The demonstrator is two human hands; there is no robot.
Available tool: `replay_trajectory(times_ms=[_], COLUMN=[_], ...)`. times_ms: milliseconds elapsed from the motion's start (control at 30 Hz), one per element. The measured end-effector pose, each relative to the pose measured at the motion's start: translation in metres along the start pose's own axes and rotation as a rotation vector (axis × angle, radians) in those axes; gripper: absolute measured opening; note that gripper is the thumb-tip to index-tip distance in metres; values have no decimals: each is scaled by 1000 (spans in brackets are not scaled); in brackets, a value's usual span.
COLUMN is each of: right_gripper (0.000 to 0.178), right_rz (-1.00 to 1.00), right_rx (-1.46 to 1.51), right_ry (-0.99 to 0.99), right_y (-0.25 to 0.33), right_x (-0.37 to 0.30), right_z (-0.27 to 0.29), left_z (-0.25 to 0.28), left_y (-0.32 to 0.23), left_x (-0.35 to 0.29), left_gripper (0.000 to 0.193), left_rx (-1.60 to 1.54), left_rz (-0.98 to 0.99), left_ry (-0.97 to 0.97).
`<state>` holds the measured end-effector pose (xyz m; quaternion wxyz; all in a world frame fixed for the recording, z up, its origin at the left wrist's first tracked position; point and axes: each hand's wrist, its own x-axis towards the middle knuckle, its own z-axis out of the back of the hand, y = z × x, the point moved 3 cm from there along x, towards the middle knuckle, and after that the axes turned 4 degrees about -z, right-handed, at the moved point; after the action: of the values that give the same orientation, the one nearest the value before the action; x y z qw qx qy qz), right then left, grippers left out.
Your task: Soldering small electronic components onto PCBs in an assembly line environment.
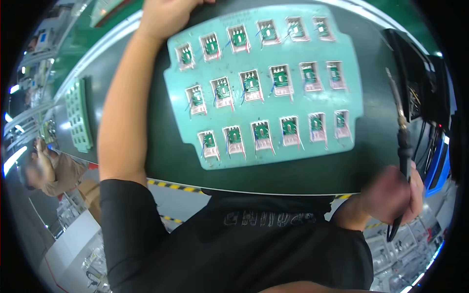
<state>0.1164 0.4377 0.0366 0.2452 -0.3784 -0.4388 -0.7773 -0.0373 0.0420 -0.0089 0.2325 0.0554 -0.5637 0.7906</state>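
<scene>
My right hand [414, 195] is closed round the dark handle of a soldering iron [404, 141]. The iron points up and away, its metal tip over the table's right side. A large light-green tray [264, 108] lies in front of me. Three rows of cut-outs in it hold small green circuit boards [251, 84] in pale housings, with thin red and blue wires sticking out. My left arm reaches along the tray's left side. At the upper edge of the picture, my left hand [168, 18] is beyond the tray's far left corner; its fingers are mostly cut off.
The dark green table [205, 178] carries a second green tray [79, 116] at the far left. On the right stands black equipment [415, 73] with cables, near a blue object [438, 168]. Another person [56, 171] is off to the left, past the table's edge.
</scene>
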Motion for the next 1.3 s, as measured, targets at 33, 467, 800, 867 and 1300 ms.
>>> replay_trajectory(times_ms=[33, 467, 800, 867, 1300], right_gripper=[28, 25, 21, 21, 17], right_rz=[-17, 28, -37, -40, -99], right_rx=[35, 240, 210, 191, 190], right_ry=[-32, -105, -216, -244, -264], right_y=[2, 8, 11, 11, 9], right_x=[0, -9, -13, -13, -18], right_z=[0, 12, 13, 12, 10], left_z=[5, -25, -42, -43, 121], left_y=[9, -119, -162, -164, -133], left_x=[1, -125, -118, -118, -245], left_gripper=[24, 34, 22, 22, 34], left_rx=[38, -18, -394, -456, -543], left_rz=[-101, 879, 541, 516, 214], left_ry=[28, 20, -345, -344, -1028])
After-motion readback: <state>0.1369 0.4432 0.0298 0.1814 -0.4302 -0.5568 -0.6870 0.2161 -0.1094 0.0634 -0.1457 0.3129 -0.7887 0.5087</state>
